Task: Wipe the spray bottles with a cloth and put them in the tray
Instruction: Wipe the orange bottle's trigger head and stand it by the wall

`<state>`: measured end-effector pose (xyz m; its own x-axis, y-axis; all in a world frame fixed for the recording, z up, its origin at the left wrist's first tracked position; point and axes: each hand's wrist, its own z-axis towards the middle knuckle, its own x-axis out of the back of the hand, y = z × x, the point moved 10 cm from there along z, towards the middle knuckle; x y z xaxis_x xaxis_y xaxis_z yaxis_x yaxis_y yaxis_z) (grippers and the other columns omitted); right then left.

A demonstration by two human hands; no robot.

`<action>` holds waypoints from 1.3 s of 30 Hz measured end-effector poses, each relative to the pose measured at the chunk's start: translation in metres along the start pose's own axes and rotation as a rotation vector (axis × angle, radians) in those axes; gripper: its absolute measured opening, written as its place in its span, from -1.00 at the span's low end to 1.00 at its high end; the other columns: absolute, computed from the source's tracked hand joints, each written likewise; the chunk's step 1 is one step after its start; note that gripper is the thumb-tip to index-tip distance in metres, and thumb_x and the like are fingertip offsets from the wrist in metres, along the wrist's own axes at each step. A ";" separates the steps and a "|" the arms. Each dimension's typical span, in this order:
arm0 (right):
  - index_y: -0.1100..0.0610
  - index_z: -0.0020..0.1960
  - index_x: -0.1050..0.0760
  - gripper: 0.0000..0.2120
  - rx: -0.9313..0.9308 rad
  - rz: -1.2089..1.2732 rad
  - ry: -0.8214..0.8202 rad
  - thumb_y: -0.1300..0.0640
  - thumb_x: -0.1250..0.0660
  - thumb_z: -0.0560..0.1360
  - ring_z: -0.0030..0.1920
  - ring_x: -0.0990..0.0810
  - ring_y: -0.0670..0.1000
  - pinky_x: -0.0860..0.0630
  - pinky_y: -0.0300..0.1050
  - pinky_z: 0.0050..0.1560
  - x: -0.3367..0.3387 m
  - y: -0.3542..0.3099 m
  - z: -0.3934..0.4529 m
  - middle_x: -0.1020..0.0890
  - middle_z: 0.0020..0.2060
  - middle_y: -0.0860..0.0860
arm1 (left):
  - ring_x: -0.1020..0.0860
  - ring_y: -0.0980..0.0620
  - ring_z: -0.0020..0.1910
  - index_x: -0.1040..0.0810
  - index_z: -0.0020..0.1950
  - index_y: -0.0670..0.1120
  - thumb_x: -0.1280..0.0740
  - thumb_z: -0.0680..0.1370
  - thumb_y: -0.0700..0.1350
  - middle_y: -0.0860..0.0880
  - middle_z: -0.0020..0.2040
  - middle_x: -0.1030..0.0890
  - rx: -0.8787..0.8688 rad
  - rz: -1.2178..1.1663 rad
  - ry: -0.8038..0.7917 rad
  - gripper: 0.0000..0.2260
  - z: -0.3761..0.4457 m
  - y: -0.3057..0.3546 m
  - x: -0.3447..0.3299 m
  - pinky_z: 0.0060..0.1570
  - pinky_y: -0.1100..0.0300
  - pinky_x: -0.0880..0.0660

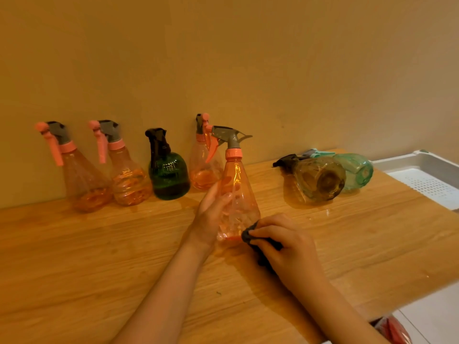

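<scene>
Nearest the camera, the right hand [285, 247] is pinching a dark cloth [249, 235] in curled fingers and pressing it to the lower right of the orange spray bottle [236, 194]. That bottle is standing upright on the wooden table [99, 256], long axis vertical, its nozzle pointing left and slightly toward the wall. The left hand [213, 214] is cupping the bottle's left side, fingers curled round it. Beyond and left of this bottle, three more orange bottles [84, 180] and a dark green bottle [169, 172] are standing along the wall. Right of it, an amber bottle [318, 180] and a teal bottle [357, 170] are lying on their sides, bases toward the camera. Further right, the white tray [427, 180] is sitting at the table's end.
</scene>
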<state>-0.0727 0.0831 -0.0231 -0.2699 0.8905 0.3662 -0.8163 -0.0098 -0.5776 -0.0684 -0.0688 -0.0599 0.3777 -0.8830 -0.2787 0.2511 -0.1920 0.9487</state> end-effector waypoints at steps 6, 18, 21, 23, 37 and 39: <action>0.14 -0.15 -0.64 -0.92 0.110 -0.047 0.017 0.15 -0.41 0.39 -0.12 -0.56 -0.08 -0.51 -0.18 -0.14 0.001 -0.012 -0.001 -0.58 -0.15 -0.11 | -0.60 -0.02 0.13 -0.47 0.27 0.07 -0.47 0.28 0.12 0.00 0.09 -0.64 -0.014 0.185 -0.004 -0.42 -0.001 -0.002 -0.003 0.09 0.02 -0.55; 0.17 -0.19 -0.65 -0.92 0.057 -0.119 0.058 0.16 -0.46 0.34 -0.17 -0.56 -0.09 -0.51 -0.24 -0.19 0.004 -0.006 -0.002 -0.56 -0.18 -0.13 | -0.61 -0.06 0.11 -0.51 0.24 -0.02 -0.37 0.38 -0.06 -0.03 0.04 -0.66 0.052 0.028 -0.019 -0.58 0.001 -0.007 -0.001 0.02 0.07 -0.53; 0.16 -0.19 -0.65 -0.93 0.013 -0.082 0.096 0.18 -0.45 0.34 -0.15 -0.55 -0.17 -0.47 -0.38 -0.13 0.010 -0.005 0.001 -0.59 -0.20 -0.09 | -0.57 -0.11 0.19 -0.52 0.20 0.01 -0.36 0.38 -0.07 -0.09 0.14 -0.62 0.057 0.032 -0.032 -0.62 0.001 -0.008 -0.003 0.19 -0.04 -0.49; 0.16 -0.19 -0.65 -0.92 -0.040 -0.060 0.121 0.24 -0.44 0.31 -0.14 -0.55 -0.18 -0.46 -0.41 -0.11 0.015 -0.002 0.010 -0.59 -0.21 -0.09 | -0.58 -0.13 0.17 -0.52 0.20 0.03 -0.36 0.38 -0.08 -0.11 0.13 -0.63 0.058 0.029 -0.054 -0.62 0.001 -0.008 -0.005 0.17 -0.04 -0.50; 0.18 -0.17 -0.66 -0.90 -0.083 -0.100 0.146 0.32 -0.47 0.34 -0.21 -0.54 -0.22 -0.47 -0.40 -0.10 0.022 -0.008 0.089 -0.56 -0.26 -0.14 | -0.63 -0.03 0.00 -0.53 0.16 0.02 -0.42 0.23 0.06 -0.01 -0.03 -0.66 0.029 0.118 -0.152 -0.50 -0.007 -0.001 -0.020 -0.06 0.12 -0.58; 0.11 -0.16 -0.65 -0.83 -0.094 -0.077 0.109 0.34 -0.48 0.32 -0.17 -0.58 -0.15 -0.51 -0.35 -0.09 0.024 -0.005 0.067 -0.58 -0.24 -0.12 | -0.63 -0.06 -0.02 -0.50 0.22 -0.02 -0.43 0.27 -0.01 -0.09 0.01 -0.63 0.058 0.068 -0.154 -0.48 -0.007 -0.004 -0.021 -0.07 0.09 -0.59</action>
<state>-0.1094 0.0737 0.0377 -0.1471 0.9313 0.3331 -0.7798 0.0980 -0.6183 -0.0707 -0.0462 -0.0585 0.2503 -0.9489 -0.1921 0.1760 -0.1506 0.9728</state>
